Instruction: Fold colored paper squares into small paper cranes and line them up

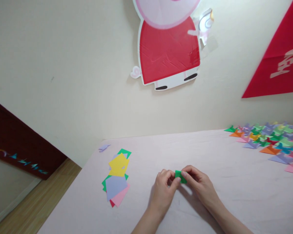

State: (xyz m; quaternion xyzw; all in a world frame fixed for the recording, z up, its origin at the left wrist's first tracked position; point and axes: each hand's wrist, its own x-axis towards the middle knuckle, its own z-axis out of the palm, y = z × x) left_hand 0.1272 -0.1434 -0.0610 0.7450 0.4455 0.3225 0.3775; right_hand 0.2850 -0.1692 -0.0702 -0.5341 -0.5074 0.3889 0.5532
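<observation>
A small folded piece of green paper (pixel 179 175) is pinched between both my hands just above the pale pink table (pixel 219 152). My left hand (pixel 163 190) grips its left side with closed fingers. My right hand (pixel 197 183) holds its right side, thumb and fingers pressed on it. Most of the green paper is hidden by my fingers.
A loose stack of coloured paper squares (pixel 117 177), yellow, green, lilac, pink and red, lies to the left of my hands. A small lilac folded piece (pixel 104 147) sits at the far left corner. Several folded paper cranes (pixel 271 141) cover the far right. A cartoon cutout (pixel 169 45) hangs on the wall.
</observation>
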